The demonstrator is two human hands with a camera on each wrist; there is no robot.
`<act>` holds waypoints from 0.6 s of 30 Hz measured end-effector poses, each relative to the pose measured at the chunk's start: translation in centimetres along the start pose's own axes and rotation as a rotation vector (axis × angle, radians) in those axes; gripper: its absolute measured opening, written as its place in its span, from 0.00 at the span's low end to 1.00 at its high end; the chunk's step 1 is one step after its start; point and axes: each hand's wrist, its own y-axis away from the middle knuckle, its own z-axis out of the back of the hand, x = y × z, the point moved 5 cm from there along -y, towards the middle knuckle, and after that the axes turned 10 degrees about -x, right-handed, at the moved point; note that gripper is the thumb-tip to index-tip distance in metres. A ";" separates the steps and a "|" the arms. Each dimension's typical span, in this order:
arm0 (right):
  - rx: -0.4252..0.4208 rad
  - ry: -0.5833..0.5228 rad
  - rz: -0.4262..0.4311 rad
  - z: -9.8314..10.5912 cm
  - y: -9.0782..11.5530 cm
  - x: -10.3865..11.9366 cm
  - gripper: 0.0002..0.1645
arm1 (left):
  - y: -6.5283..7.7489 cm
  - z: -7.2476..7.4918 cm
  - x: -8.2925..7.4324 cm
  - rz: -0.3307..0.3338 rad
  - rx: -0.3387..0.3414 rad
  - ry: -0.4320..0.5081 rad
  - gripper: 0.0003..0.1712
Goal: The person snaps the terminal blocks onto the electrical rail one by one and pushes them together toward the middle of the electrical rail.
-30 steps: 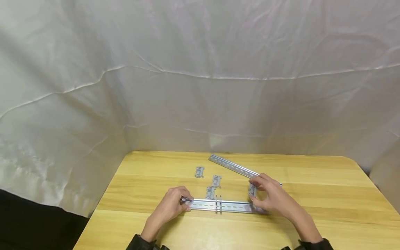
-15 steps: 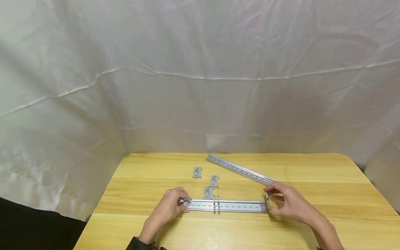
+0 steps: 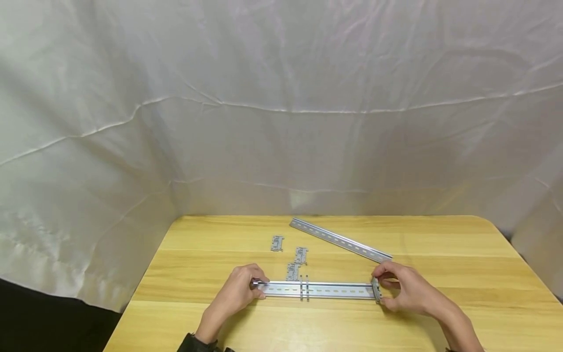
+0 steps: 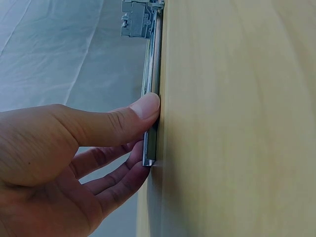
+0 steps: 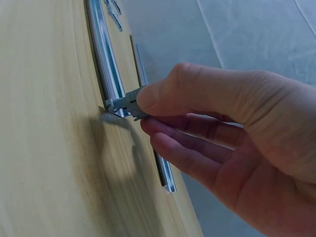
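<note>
A slotted metal DIN rail [image 3: 338, 291] lies crosswise near the front of the table. My left hand [image 3: 239, 288] grips its left end, with thumb and fingers on opposite edges in the left wrist view. At the other end, my right hand [image 3: 406, 288] pinches a grey DIN-rail terminal block [image 3: 376, 289]. In the right wrist view this terminal block [image 5: 129, 103] stands across the rail's end and touches it; whether it is clipped on I cannot tell. Two thin terminal blocks [image 3: 304, 288] stand on edge across the rail, left of its middle.
Several loose grey terminal blocks [image 3: 277, 243] lie flat behind the rail, one pair touching. A second slotted rail [image 3: 338, 239] lies slanted further back, its near end close to the right hand. Pale cloth [image 3: 281, 146] hangs behind the table [image 3: 211, 239].
My right hand has carried its terminal block rightward to the rail's right end and turned it edge-on, then tilted it slightly. My left hand has stayed on the rail's left end.
</note>
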 end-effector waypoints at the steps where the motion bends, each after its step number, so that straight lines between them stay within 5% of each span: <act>1: 0.000 0.001 -0.002 0.0 0.0 0.0 0.28 | 0.0 0.0 0.0 0.000 0.000 0.000 0.15; 18: 0.002 -0.034 -0.010 -1.4 -0.5 0.1 0.28 | -0.1 0.0 0.0 -0.004 0.002 -0.013 0.15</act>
